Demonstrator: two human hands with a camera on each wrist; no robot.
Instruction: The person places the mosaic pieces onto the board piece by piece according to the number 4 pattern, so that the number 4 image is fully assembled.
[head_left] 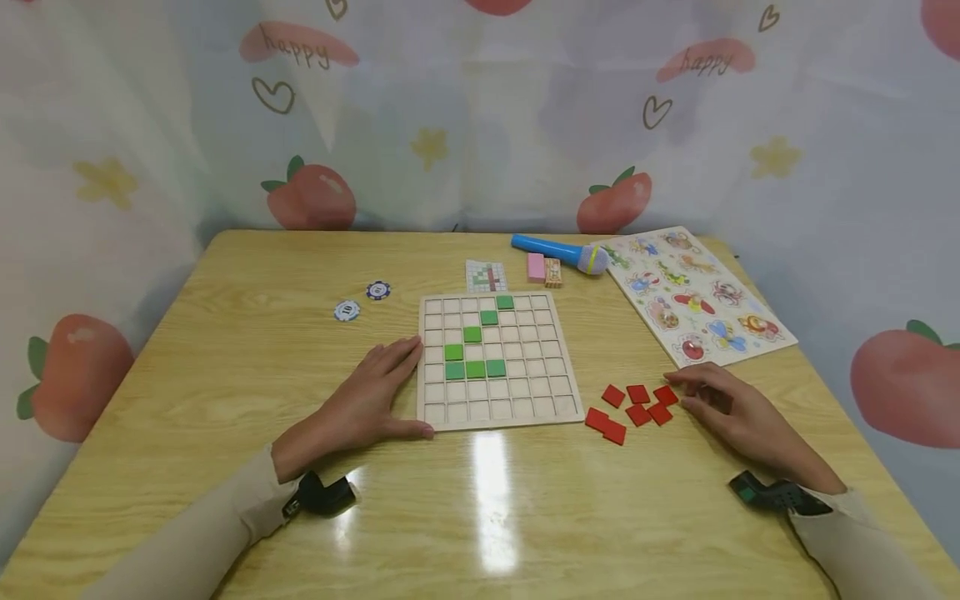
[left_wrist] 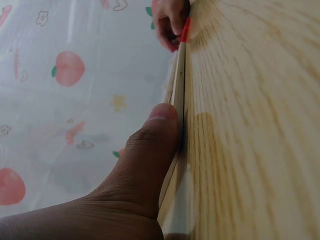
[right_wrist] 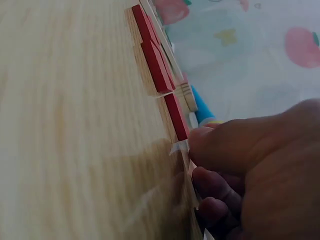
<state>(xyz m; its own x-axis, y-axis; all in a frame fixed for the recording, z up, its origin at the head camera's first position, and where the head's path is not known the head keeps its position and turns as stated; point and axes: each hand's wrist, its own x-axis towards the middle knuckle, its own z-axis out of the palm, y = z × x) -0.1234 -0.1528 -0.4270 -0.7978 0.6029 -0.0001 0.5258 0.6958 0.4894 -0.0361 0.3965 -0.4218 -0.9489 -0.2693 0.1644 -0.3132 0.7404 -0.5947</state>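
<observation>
A square wooden grid board (head_left: 525,386) lies on the table with several green tiles (head_left: 472,334) in its cells. Along its left edge rests my left hand (head_left: 367,396), fingers extended, thumb against the near left corner. The left wrist view shows that thumb (left_wrist: 152,132) along the board's edge. To the right of the board, several red tiles (head_left: 637,414) lie flat in a loose group. My right hand (head_left: 738,412), fingers loosely bent, is at the rightmost red tile (head_left: 665,395). In the right wrist view, the thumb (right_wrist: 215,147) is by a red tile (right_wrist: 176,118); no grip shows.
Behind the board lie a small pattern card (head_left: 486,276), a pink block (head_left: 536,267), a small wooden block (head_left: 552,273) and a blue toy microphone (head_left: 558,252). An animal puzzle board (head_left: 693,292) is at the back right, and two poker chips (head_left: 347,311) sit left.
</observation>
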